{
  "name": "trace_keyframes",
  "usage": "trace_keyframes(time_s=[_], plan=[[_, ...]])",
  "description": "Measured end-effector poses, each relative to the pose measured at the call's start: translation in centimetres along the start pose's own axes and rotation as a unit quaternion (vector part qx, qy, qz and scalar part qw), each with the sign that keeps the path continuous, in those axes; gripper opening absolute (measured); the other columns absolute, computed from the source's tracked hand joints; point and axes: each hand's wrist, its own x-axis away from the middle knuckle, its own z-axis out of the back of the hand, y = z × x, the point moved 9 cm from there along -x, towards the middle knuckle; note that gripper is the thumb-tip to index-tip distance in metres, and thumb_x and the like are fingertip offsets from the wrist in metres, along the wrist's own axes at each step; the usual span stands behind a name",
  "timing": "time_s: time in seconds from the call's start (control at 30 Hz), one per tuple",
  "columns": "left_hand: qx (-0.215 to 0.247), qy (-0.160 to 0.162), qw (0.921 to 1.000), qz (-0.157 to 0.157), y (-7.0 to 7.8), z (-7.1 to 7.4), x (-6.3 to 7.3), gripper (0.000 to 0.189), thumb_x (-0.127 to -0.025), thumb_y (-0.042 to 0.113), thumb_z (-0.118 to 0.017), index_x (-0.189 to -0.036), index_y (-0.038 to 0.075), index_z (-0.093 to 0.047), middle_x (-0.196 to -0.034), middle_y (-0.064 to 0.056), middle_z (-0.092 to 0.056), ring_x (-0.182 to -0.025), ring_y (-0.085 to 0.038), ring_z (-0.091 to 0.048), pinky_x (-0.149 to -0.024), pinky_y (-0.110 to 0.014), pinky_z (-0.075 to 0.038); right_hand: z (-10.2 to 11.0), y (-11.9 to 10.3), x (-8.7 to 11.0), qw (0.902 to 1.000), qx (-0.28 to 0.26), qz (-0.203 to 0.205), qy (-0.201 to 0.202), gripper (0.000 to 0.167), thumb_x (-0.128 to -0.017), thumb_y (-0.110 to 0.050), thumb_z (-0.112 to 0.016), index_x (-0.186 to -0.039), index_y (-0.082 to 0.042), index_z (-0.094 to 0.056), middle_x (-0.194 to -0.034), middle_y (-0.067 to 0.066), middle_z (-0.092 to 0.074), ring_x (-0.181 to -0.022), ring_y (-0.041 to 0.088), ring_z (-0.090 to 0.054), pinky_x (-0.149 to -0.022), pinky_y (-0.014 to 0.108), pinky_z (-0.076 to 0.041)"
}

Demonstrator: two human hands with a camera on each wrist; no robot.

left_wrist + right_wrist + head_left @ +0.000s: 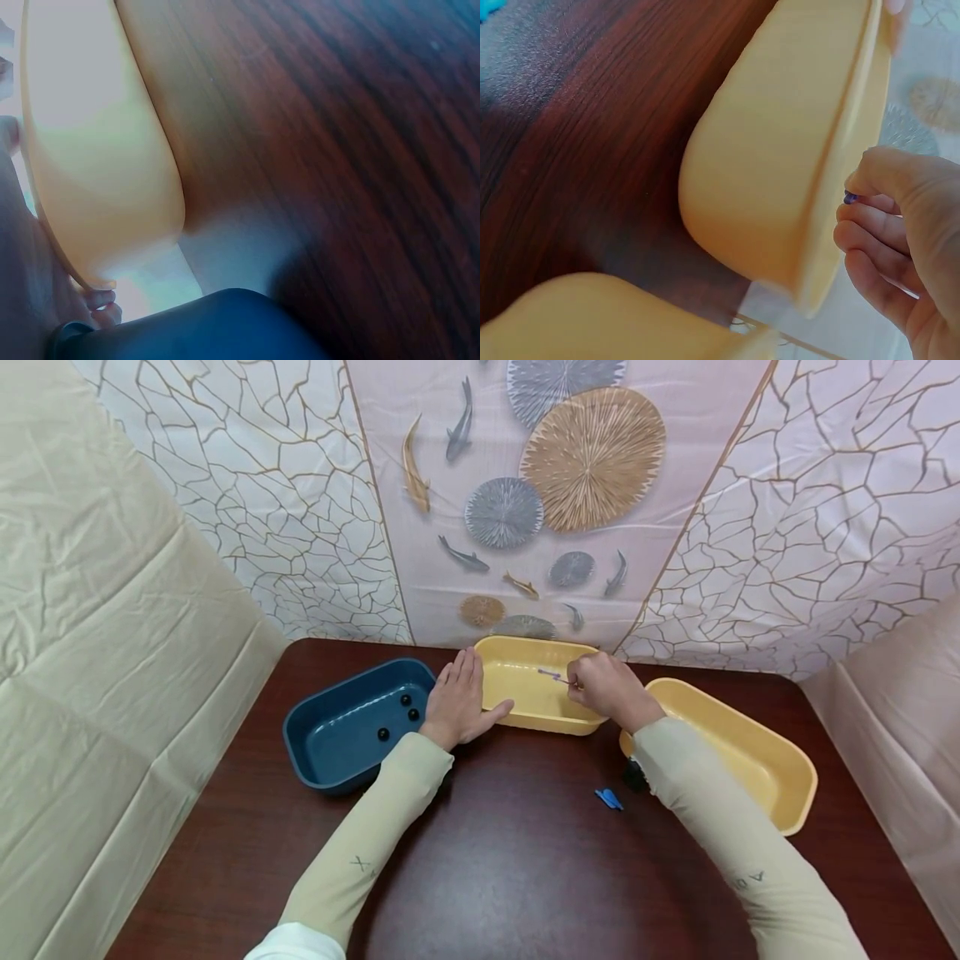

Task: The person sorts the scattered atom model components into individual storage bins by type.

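Observation:
My left hand [459, 697] rests on the left end of the middle yellow tub [536, 725], its fingers straight and the thumb along the near rim. My right hand [603, 685] is over the right end of the same tub. Between its thumb and index finger it pinches a small purple stick-like piece [850, 197], mostly hidden by the fingers. A thin purple piece [550, 673] shows just left of the fingertips; whether it is part of the held one I cannot tell.
To the left stands a dark blue tub [330, 785] with three black balls [383, 734] inside. A second yellow tub [806, 777] stands at the right, partly behind the right sleeve. On the brown table lie a blue clip-like piece [609, 799] and a partly hidden black thing [634, 775].

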Motion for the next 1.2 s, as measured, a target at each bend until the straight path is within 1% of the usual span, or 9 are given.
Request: trace_keyframes(time_s=[0.13,0.33,0.43,0.53,0.63,0.73,0.9,1.1,1.2], plan=[[-0.003,0.004,1.0,0.001,0.1,0.0,0.0,0.106,-0.1,0.078,-0.032,-0.169,0.001,-0.011,-0.179,-0.015,-0.01,-0.167,-0.029,-0.011,-0.136,-0.043,-0.014,-1.2,0.9,-0.5,0.9999,-0.004,-0.014,-0.003,0.039,-0.086,0.002,-0.064,-0.06,-0.016,-0.04,-0.061,-0.006,-0.029,-0.059,0.013,-0.031,-0.056,0.03,-0.03],[0.008,0.013,0.9999,-0.006,0.3,0.2,-0.2,0.106,-0.1,0.077,-0.034,-0.169,0.0,-0.011,-0.179,-0.016,-0.011,-0.167,-0.03,-0.012,-0.136,-0.044,-0.014,-2.7,1.9,-1.5,0.9996,0.005,-0.026,-0.006,0.042,-0.089,0.001,-0.063,-0.059,-0.016,-0.038,-0.062,-0.005,-0.028,-0.061,0.015,-0.029,-0.059,0.031,-0.029],[0.0,0.008,1.0,-0.002,0.2,0.1,-0.3,0.106,-0.099,0.078,-0.033,-0.169,0.001,-0.01,-0.179,-0.015,-0.01,-0.167,-0.029,-0.012,-0.136,-0.044,-0.014,-3.3,2.1,-2.0,0.9996,0.008,-0.028,-0.006,0.042,-0.09,0.0,-0.064,-0.058,-0.015,-0.04,-0.062,-0.004,-0.028,-0.061,0.016,-0.03,-0.059,0.032,-0.03],[-0.006,0.002,1.0,0.002,0.1,0.0,-0.3,0.107,-0.099,0.079,-0.032,-0.169,0.001,-0.01,-0.179,-0.015,-0.009,-0.167,-0.029,-0.01,-0.136,-0.043,-0.014,-3.7,2.2,-2.4,0.9992,0.009,-0.037,-0.006,0.036,-0.092,-0.005,-0.071,-0.062,-0.01,-0.053,-0.06,-0.002,-0.042,-0.06,0.016,-0.04,-0.06,0.033,-0.039],[-0.005,-0.001,1.0,0.001,0.0,-0.2,-0.4,0.107,-0.099,0.079,-0.032,-0.169,0.001,-0.011,-0.179,-0.015,-0.009,-0.168,-0.029,-0.01,-0.136,-0.043,-0.013,-3.7,2.3,-2.5,0.9986,0.006,-0.052,-0.007,0.022,-0.094,-0.011,-0.077,-0.075,-0.005,-0.069,-0.068,0.004,-0.063,-0.065,0.02,-0.057,-0.066,0.039,-0.052],[-0.007,-0.002,1.0,0.002,0.0,-0.2,-0.3,0.108,-0.099,0.08,-0.032,-0.169,0.0,-0.011,-0.179,-0.015,-0.009,-0.167,-0.029,-0.01,-0.136,-0.043,-0.014,-2.8,2.2,-2.4,0.9985,-0.004,-0.055,-0.002,0.013,-0.094,-0.01,-0.076,-0.084,-0.003,-0.075,-0.078,0.009,-0.073,-0.071,0.025,-0.066,-0.07,0.044,-0.057],[-0.008,0.002,1.0,0.001,0.1,-0.1,-0.3,0.107,-0.099,0.079,-0.033,-0.169,0.0,-0.011,-0.179,-0.014,-0.009,-0.167,-0.029,-0.01,-0.136,-0.043,-0.014,0.4,1.8,-1.2,0.9989,-0.001,-0.042,0.02,0.011,-0.095,-0.005,-0.07,-0.084,-0.001,-0.071,-0.079,0.013,-0.071,-0.066,0.024,-0.061,-0.063,0.042,-0.053],[-0.001,0.003,1.0,-0.006,0.3,0.0,-0.2,0.107,-0.099,0.078,-0.033,-0.169,0.0,-0.011,-0.179,-0.016,-0.009,-0.167,-0.03,-0.01,-0.136,-0.044,-0.014,3.3,1.9,1.5,0.9992,-0.003,-0.035,0.019,0.014,-0.098,-0.007,-0.068,-0.087,0.001,-0.069,-0.081,0.017,-0.071,-0.063,0.023,-0.06,-0.062,0.039,-0.051],[-0.001,-0.001,1.0,-0.006,0.2,0.0,0.0,0.107,-0.1,0.078,-0.033,-0.169,0.0,-0.009,-0.179,-0.016,-0.008,-0.167,-0.03,-0.01,-0.136,-0.044,-0.014,4.3,1.9,3.0,0.9995,-0.001,-0.027,0.017,0.012,-0.098,-0.009,-0.068,-0.093,0.002,-0.071,-0.082,0.017,-0.071,-0.062,0.022,-0.061,-0.061,0.039,-0.051]])
